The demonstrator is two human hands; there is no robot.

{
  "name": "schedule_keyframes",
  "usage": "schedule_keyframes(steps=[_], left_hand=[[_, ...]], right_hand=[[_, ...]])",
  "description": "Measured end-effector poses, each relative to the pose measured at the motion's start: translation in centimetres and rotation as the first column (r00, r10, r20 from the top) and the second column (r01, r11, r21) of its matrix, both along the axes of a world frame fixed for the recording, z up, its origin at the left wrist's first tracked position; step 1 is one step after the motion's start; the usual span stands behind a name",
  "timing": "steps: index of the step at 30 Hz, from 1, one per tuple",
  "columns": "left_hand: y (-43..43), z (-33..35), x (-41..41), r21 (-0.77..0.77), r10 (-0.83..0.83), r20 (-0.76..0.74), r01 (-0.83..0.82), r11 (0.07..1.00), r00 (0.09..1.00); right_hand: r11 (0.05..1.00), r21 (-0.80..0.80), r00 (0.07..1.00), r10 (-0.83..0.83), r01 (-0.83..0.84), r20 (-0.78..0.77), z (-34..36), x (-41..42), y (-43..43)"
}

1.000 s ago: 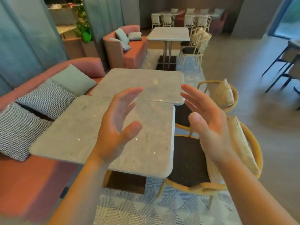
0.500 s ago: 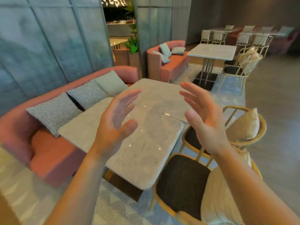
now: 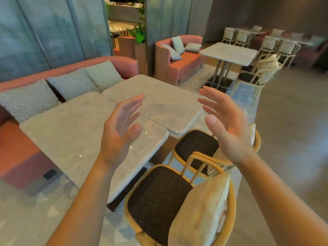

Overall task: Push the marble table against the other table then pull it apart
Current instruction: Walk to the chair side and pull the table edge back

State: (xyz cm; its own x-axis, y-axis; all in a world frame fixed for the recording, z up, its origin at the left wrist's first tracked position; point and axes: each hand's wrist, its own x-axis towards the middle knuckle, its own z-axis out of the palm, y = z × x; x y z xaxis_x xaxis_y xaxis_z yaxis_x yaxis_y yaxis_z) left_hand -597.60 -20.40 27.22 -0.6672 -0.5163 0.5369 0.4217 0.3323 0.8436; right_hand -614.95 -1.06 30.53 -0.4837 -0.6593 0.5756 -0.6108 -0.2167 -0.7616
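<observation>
Two pale marble tables stand edge to edge in front of a pink sofa. The near marble table [image 3: 71, 132] lies below my left hand; the far marble table [image 3: 159, 96] touches it along a thin seam. My left hand [image 3: 120, 132] hovers above the near table's right end, fingers spread, palm facing right, holding nothing. My right hand [image 3: 225, 125] is raised over the chairs, palm facing left, fingers apart and empty. Neither hand touches a table.
Two wicker chairs with dark seats stand at the tables' right side, the near chair [image 3: 159, 199] holding a cream cushion [image 3: 200, 213]. The pink sofa [image 3: 21, 153] with checked cushions runs along the left. A third marble table [image 3: 229, 53] and more chairs stand further back.
The view has swung to the right and back, so the tables now sit to the left and the chairs below. Both hands stay raised and open in the same pose.
</observation>
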Motion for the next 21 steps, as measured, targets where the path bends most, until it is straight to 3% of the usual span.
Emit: schedule_keyframes(steps=[7, 14, 21], left_hand=[[7.4, 1.0, -3.0, -0.095, 0.153, 0.043, -0.148, 0.984, 0.987], [17.5, 1.8, -3.4, -0.065, 0.402, 0.041, -0.399, 0.914, 0.915], [20.5, 2.6, -3.7, -0.1, 0.574, 0.074, -0.567, 0.818, 0.815]], right_hand=[[0.986, -0.022, 0.986, 0.164, -0.164, 0.02, -1.1, -6.6, 4.7], [0.918, -0.103, 0.921, 0.388, -0.383, 0.031, -0.2, -11.2, 8.5], [0.83, -0.216, 0.843, 0.536, -0.514, 0.053, 0.3, -11.8, 5.6]])
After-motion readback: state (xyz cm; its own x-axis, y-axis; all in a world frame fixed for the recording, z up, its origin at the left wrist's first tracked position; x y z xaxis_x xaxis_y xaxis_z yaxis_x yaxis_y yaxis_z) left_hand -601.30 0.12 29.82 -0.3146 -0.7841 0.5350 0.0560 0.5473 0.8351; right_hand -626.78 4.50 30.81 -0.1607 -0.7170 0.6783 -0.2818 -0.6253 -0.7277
